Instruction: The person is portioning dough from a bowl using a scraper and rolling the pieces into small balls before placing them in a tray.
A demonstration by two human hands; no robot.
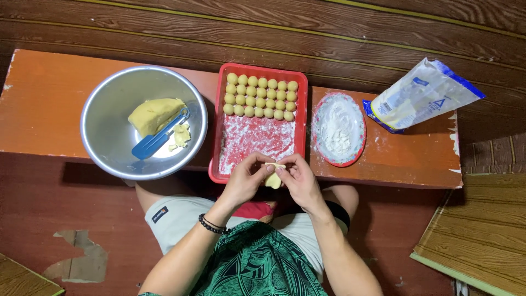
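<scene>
Both hands at the near edge of the red tray (300, 109), fingers pinched together on one small lump of yellow dough (273, 179). Left hand (245, 178) closing in from the left, thumb and forefinger clamped on the lump's upper edge; right hand (298, 178) cupping from the right, fingertips curled round it. Lump held just above the tray's near rim, over the lap, apart from the floured surface.

Judged best done with light, even pressure from both sides, turning the piece between the fingertips so no seam or crack stays open, and keeping it to the size of the balls already made. Probably worth keeping the fingers dusted so the dough does not stick.

Far end of the tray filled with three neat rows of dough balls (260, 97), touching one another; near half bare but for a scatter of flour. Left of the tray, a metal mixing bowl (104, 109) holding a block of dough (153, 114) and a blue spatula (156, 140) leaning across it. Right of the tray, a round plate of flour (338, 129), and beyond it a flour bag (422, 96) lying on its side. All on a low orange bench (44, 104). Nothing between hands and tray.
</scene>
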